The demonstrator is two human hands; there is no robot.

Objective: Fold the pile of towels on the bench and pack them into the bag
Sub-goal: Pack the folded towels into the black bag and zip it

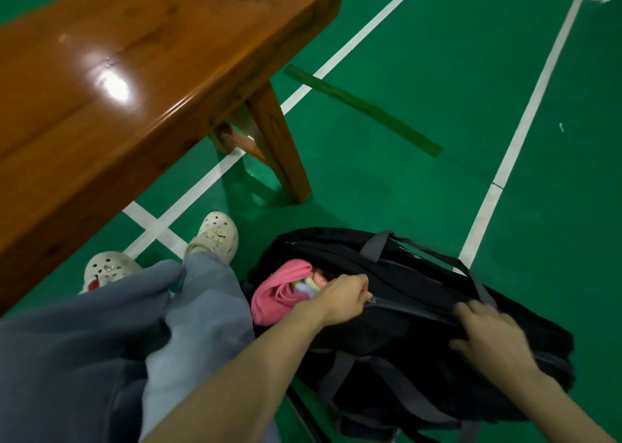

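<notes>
On the floor [437,72], just off the end of the tabletop [134,72] and close beside your right trouser leg [208,308], lies the black bag [420,341]. It is long and soft-sided, with slumped, creased fabric. Its zip runs along the top, closed from the middle toward the right end and gaping at the end nearest your leg.

In that gap sits the pink towel [282,291], folded into a thick soft curve. Some pale green and lilac cloth [308,286] is tucked against it (too little shows to count the pieces).

Your left hand [343,296] is curled at the point where the zip parts, and its fingertips pinch the zip pull [371,299]. Your right hand [488,331] lies on the bag's top further along the closed stretch, thumb spread toward you. It is motion-blurred, so whether it grips the fabric or only presses cannot be told. Grey webbing straps [380,244] arch over the bag's far side.

A wide stretch of smooth, glossy green floor shows beyond the bag's far side and right end, crossed by white lines [505,159] and a strip of darker tape [363,106]. The tabletop is thick varnished orange-brown wood with a rounded edge and a bright glare. Its splayed leg [282,146] stands apart from the bag. Your cream perforated clogs [215,237] rest by the tabletop's near edge.
</notes>
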